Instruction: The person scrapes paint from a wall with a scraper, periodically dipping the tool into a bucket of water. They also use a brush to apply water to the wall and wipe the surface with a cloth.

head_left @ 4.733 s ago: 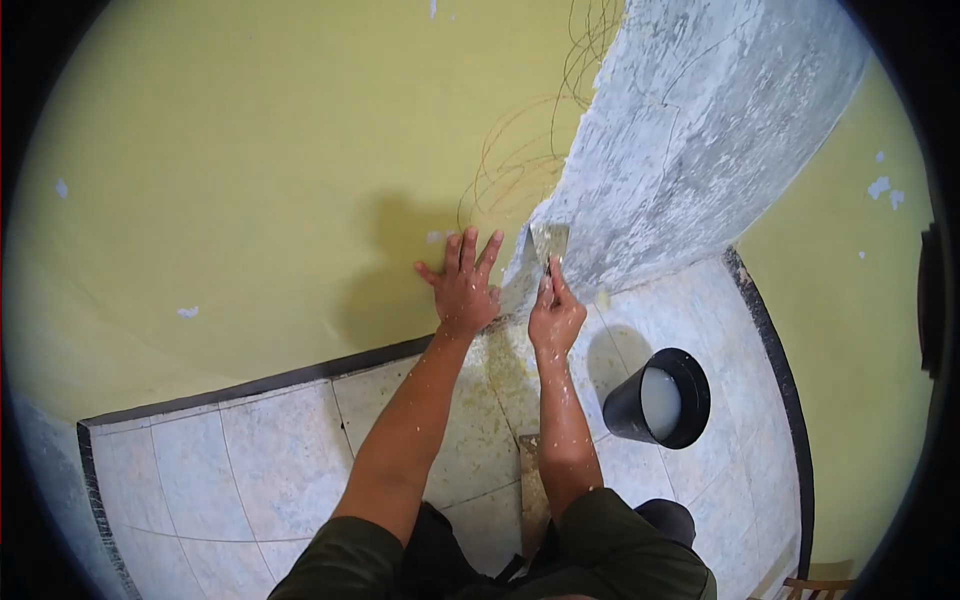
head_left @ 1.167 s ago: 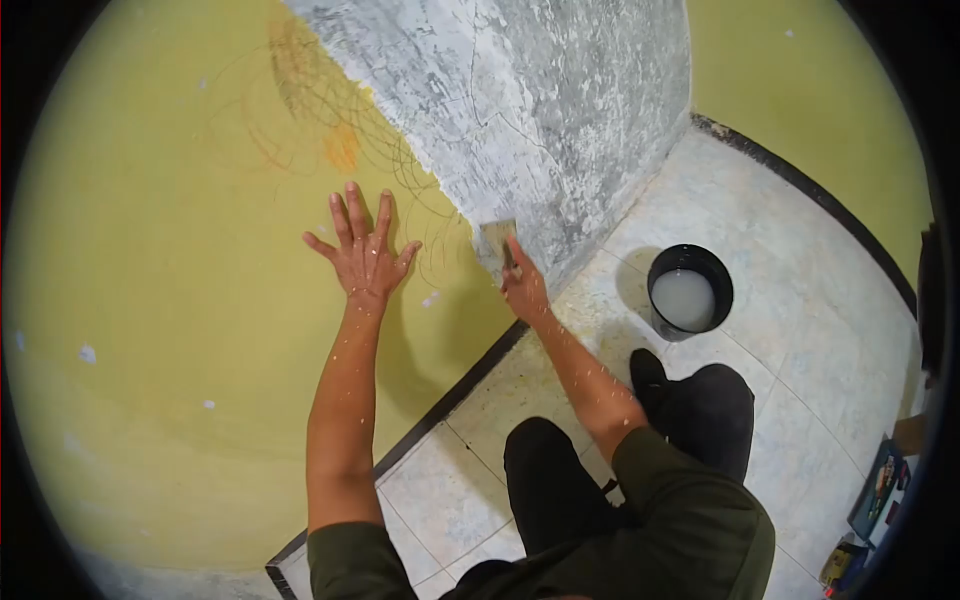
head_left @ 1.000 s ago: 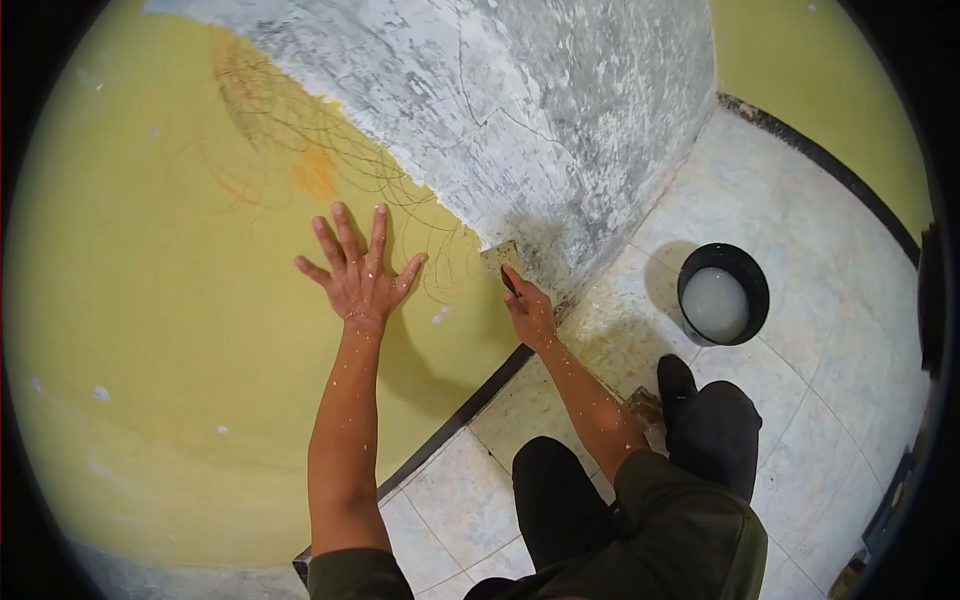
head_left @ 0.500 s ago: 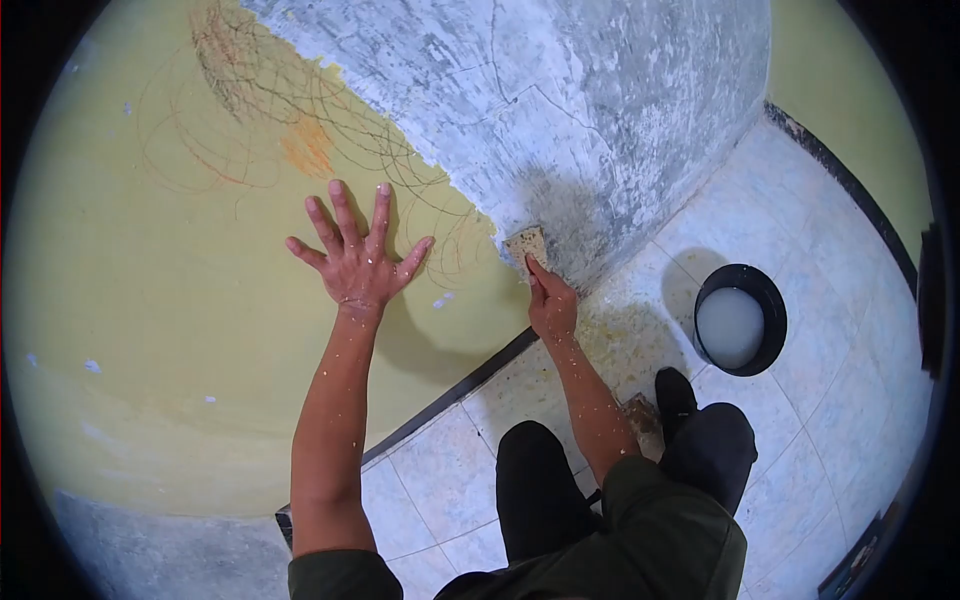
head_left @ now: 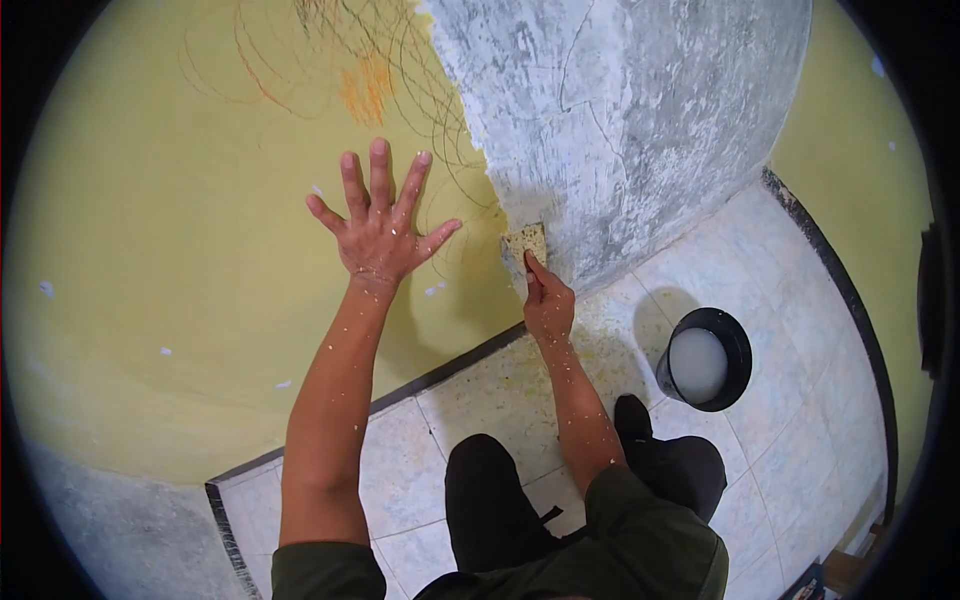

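Observation:
My left hand [head_left: 381, 226] lies flat on the yellow painted wall [head_left: 180, 250], fingers spread, holding nothing. My right hand [head_left: 547, 300] grips a flat scraper [head_left: 524, 245], whose paint-flecked blade presses on the wall low down, right at the ragged edge between yellow paint and the bare grey scraped patch [head_left: 620, 120]. Crayon scribbles [head_left: 360, 70] cover the yellow paint above my left hand.
A black bucket [head_left: 704, 359] of milky water stands on the pale tiled floor [head_left: 790, 330] to my right. A dark skirting strip [head_left: 440, 372] runs along the wall's foot. Paint flakes litter the tiles under the scraper. My knees and dark shoe are below.
My left hand has shifted up the wall. The scraper stays at the paint edge while the view has swung, bringing the bucket closer to my leg.

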A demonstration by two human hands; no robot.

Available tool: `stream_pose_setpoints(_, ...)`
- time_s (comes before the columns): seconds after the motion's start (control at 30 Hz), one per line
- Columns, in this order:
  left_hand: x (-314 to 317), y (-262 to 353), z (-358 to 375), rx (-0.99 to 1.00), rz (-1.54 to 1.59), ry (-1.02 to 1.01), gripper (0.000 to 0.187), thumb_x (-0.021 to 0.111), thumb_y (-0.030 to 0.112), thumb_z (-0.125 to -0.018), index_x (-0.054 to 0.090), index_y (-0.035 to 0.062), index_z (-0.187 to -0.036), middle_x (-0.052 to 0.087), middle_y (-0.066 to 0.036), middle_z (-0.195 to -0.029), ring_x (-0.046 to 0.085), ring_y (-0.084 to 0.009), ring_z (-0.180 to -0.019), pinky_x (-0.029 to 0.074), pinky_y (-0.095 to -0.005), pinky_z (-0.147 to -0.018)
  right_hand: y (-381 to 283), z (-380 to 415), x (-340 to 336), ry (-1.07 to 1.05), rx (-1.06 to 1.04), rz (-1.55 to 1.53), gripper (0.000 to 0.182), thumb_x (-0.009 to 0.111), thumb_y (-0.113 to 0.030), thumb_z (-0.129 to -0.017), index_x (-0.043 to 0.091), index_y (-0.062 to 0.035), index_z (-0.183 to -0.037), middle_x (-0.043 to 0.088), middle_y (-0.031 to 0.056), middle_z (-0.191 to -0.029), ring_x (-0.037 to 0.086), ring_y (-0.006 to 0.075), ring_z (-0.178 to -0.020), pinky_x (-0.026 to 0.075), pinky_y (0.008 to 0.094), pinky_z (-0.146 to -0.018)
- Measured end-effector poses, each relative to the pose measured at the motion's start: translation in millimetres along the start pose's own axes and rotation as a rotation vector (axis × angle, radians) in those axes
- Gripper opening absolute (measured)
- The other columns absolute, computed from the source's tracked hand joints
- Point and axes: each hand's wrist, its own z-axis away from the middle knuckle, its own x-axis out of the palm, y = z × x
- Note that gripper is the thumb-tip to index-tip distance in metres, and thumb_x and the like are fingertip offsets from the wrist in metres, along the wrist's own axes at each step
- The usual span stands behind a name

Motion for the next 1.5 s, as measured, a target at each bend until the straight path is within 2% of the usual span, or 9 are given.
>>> stream_pose_setpoints(0.1, 2.6, -0.7, 1.2, -0.006, 0.010, 0.001, 0.094, 0.040, 0.092, -0.075, 0.038, 0.0395, -0.153, 0.016, -0.010, -0.167, 0.005, -0.0384, -0.154, -0.017, -0.0698, -0.111, 6.1, -5.3, 5.8, 0.009, -0.099, 0.018, 0.043, 0.062, 0.001, -0.090, 0.069, -0.0188, -0.127, 0.066, 0.0188, -0.079, 0.063, 0.0349, -0.065, 0.051, 0.0394, -0.063)
stream_pose_setpoints(0.23, 1.4, 2.7, 5.7, -0.007, 0.024, -0.036, 0.093, 0.040, 0.091, -0.075, 0.038, 0.0400, -0.153, 0.018, -0.008, -0.167, 0.007, -0.0376, -0.154, -0.016, -0.0699, -0.111, -92.2, -67.1, 13.3, 0.052, -0.285, 0.080, 0.044, 0.063, -0.001, -0.090, 0.067, -0.0187, -0.130, 0.063, 0.0174, -0.075, 0.060, 0.0351, -0.064, 0.049, 0.0400, -0.060)
stream_pose_setpoints(0.33, -2.3, -0.5, 3.8, -0.004, 0.020, -0.029, 0.093, 0.041, 0.091, -0.075, 0.038, 0.0401, -0.153, 0.019, -0.007, -0.167, 0.007, -0.0369, -0.154, -0.016, -0.0697, -0.112, -79.3, -71.0, 1.2, 0.027, -0.336, 0.056, 0.043, 0.063, -0.003, -0.091, 0.066, -0.0166, -0.132, 0.062, 0.0172, -0.074, 0.060, 0.0344, -0.064, 0.048, 0.0397, -0.060)
stream_pose_setpoints(0.47, 1.7, -0.5, 2.0, -0.017, 0.031, 0.000, 0.091, 0.042, 0.091, -0.075, 0.040, 0.0411, -0.151, 0.022, -0.005, -0.166, 0.010, -0.0351, -0.154, -0.014, -0.0692, -0.113, -6.1, -7.5, -2.6, 0.019, -0.138, 0.035, 0.035, 0.062, -0.006, -0.095, 0.068, -0.0124, -0.129, 0.071, 0.0214, -0.094, 0.067, 0.0311, -0.071, 0.052, 0.0353, -0.064)
stream_pose_setpoints(0.53, 0.3, -2.1, 1.6, -0.027, 0.008, -0.014, 0.089, 0.041, 0.090, -0.076, 0.040, 0.0427, -0.151, 0.024, -0.005, -0.166, 0.012, -0.0344, -0.154, -0.013, -0.0691, -0.114, -8.3, 0.1, 3.1, -0.008, -0.075, -0.020, 0.033, 0.062, -0.006, -0.095, 0.069, -0.0115, -0.128, 0.072, 0.0216, -0.100, 0.069, 0.0290, -0.073, 0.053, 0.0338, -0.066)
stream_pose_setpoints(0.6, 2.1, -0.4, 3.6, -0.020, 0.005, 0.001, 0.087, 0.040, 0.090, -0.077, 0.041, 0.0440, -0.150, 0.025, -0.005, -0.165, 0.013, -0.0347, -0.154, -0.013, -0.0691, -0.114, -9.2, 3.1, -1.1, -0.067, 0.168, -0.014, 0.032, 0.061, -0.004, -0.095, 0.070, -0.0111, -0.126, 0.073, 0.0195, -0.103, 0.071, 0.0245, -0.075, 0.053, 0.0317, -0.069)
stream_pose_setpoints(1.13, 3.4, 0.5, 3.4, -0.048, 0.007, -0.004, 0.087, 0.036, 0.092, -0.077, 0.040, 0.0444, -0.150, 0.026, -0.004, -0.165, 0.012, -0.0336, -0.154, -0.015, -0.0677, -0.114, -33.3, -15.6, -11.0, -0.088, 0.133, 0.104, 0.036, 0.062, -0.002, -0.094, 0.070, -0.0151, -0.126, 0.073, 0.0158, -0.089, 0.065, 0.0176, -0.065, 0.050, 0.0315, -0.062)
stream_pose_setpoints(1.4, -3.5, -0.1, 3.3, -0.043, 0.058, -0.040, 0.086, 0.038, 0.090, -0.078, 0.039, 0.0435, -0.151, 0.025, -0.003, -0.165, 0.013, -0.0331, -0.154, -0.014, -0.0677, -0.114, -17.7, -12.6, -6.3, -0.087, 0.042, -0.035, 0.033, 0.060, -0.003, -0.096, 0.068, -0.0108, -0.128, 0.072, 0.0199, -0.112, 0.073, 0.0205, -0.090, 0.053, 0.0288, -0.073)
stream_pose_setpoints(1.5, 0.2, -1.0, 2.2, -0.038, 0.046, -0.009, 0.085, 0.037, 0.089, -0.079, 0.040, 0.0430, -0.151, 0.026, -0.003, -0.165, 0.013, -0.0329, -0.154, -0.014, -0.0675, -0.115, -27.7, -13.3, -6.9, -0.088, 0.074, -0.060, 0.034, 0.060, -0.002, -0.096, 0.068, -0.0102, -0.128, 0.072, 0.0195, -0.113, 0.073, 0.0225, -0.090, 0.054, 0.0304, -0.073)
